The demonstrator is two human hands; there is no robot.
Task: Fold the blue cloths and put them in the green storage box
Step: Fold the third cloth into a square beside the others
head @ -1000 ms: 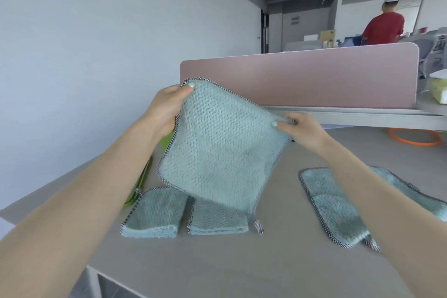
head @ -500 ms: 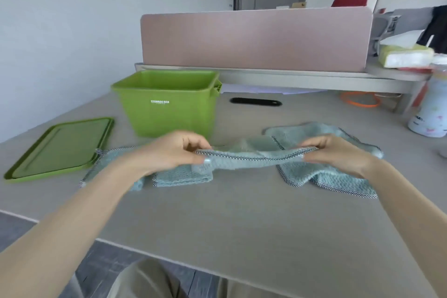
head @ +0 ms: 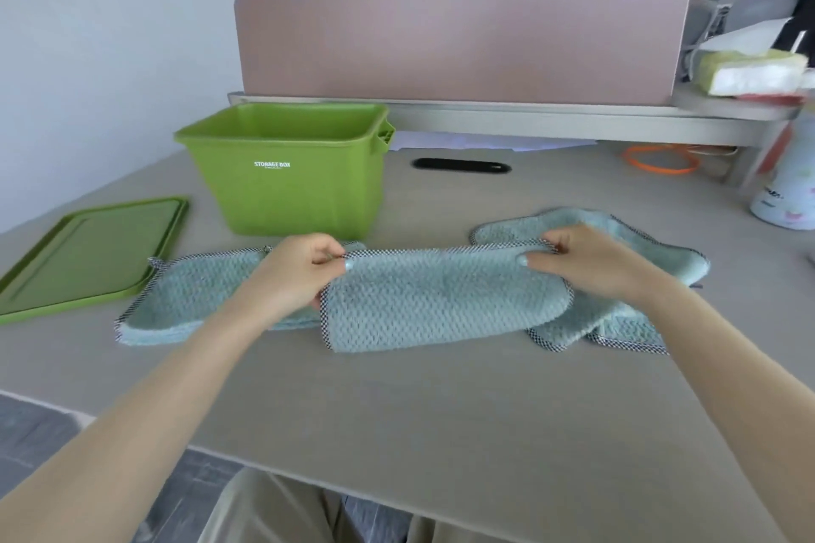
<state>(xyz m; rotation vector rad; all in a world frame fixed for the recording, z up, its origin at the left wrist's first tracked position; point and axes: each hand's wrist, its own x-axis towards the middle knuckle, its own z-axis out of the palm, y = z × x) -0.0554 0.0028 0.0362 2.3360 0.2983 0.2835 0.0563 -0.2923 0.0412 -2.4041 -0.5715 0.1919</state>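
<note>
Bare forearms, no sleeves; beige trousers point(head: 273, 507); pale painted nails.

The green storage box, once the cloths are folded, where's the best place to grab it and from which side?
Probably by the rim of the green storage box, from above. It stands upright and open, with a lip flaring outward all round and a ribbed handle block on its right end, so fingers can hook under. The smooth tapering walls offer less purchase. The left end is free; the lid lies beside it.
</note>
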